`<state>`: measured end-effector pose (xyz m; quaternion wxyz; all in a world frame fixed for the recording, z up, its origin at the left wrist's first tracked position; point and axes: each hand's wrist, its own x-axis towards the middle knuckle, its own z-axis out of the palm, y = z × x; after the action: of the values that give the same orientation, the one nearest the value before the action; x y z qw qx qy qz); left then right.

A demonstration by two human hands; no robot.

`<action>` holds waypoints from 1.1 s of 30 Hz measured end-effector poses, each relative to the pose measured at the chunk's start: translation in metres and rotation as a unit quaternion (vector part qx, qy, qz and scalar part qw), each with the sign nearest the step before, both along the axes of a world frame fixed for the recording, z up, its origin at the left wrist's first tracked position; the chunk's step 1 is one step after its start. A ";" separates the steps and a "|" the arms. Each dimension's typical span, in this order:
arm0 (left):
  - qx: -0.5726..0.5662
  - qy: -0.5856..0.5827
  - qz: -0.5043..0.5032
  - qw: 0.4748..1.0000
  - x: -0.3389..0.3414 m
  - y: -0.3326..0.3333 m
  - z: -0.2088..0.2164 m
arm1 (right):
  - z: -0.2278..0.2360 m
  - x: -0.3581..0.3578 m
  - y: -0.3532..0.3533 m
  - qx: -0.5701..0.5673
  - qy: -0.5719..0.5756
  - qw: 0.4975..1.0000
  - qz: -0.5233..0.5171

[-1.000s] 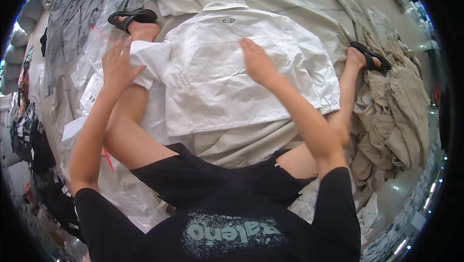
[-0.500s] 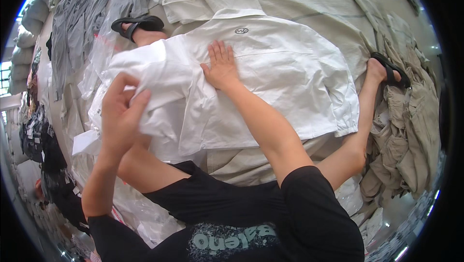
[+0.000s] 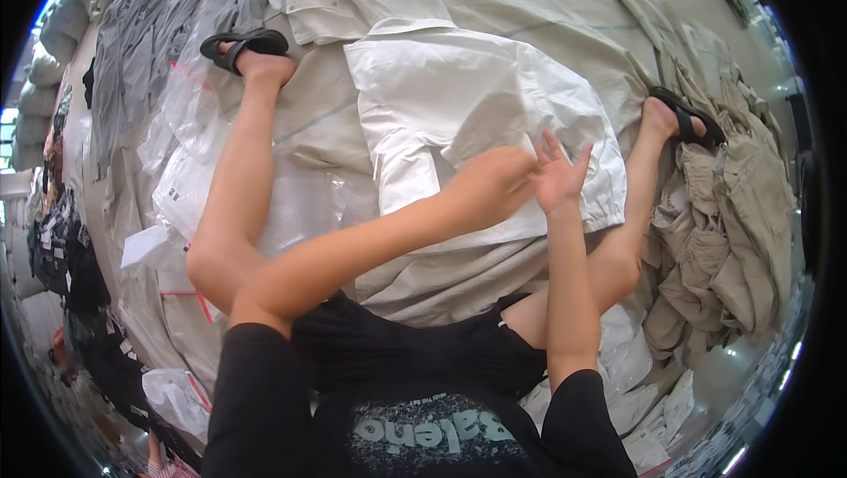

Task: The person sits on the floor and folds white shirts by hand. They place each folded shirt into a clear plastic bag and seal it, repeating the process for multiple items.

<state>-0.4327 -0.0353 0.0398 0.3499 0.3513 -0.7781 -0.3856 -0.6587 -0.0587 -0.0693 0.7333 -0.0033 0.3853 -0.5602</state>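
A white collared jacket (image 3: 415, 68) lies in front of me between my legs, its left side folded over toward the right. My left hand (image 3: 503, 180) reaches across it, somewhat blurred, with fingers closed on a bit of the white cloth near the right half. Just beside it, my right hand (image 3: 560, 176) is raised over the jacket, palm turned up and fingers spread, holding nothing. The two hands almost touch. Part of the folded layer is hidden beneath my left forearm.
Beige cloth (image 3: 547, 24) spreads under and behind the jacket. Clear plastic bags (image 3: 190, 182) lie at the left, near grey garments (image 3: 163, 63). A heap of khaki garments (image 3: 723, 249) sits at the right. My sandalled feet rest on both sides.
The jacket's left side and sleeve have been folded over to the right. My left hand swung across to the right; my right hand lifted off the jacket's middle and moved right.
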 end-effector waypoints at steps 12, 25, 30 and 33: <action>-0.125 -0.298 -0.028 0.946 0.092 0.122 -0.101 | -0.092 0.023 -0.005 -0.170 0.772 0.609 0.062; -0.161 -0.312 0.362 0.864 0.160 -0.099 -0.139 | -0.025 0.012 0.024 0.108 0.272 0.955 0.051; -0.120 -0.413 0.316 0.846 0.172 -0.145 -0.189 | -0.003 -0.012 0.007 -0.088 -0.081 0.991 -0.055; -0.114 -0.391 0.297 0.863 0.171 -0.155 -0.198 | 0.045 -0.027 0.049 -0.140 -0.286 0.947 -0.031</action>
<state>-0.2617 -0.1902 -0.1585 0.1527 0.6454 -0.7485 -0.0025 -0.6861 -0.0096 -0.0243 0.7872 0.0662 0.0766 -0.6084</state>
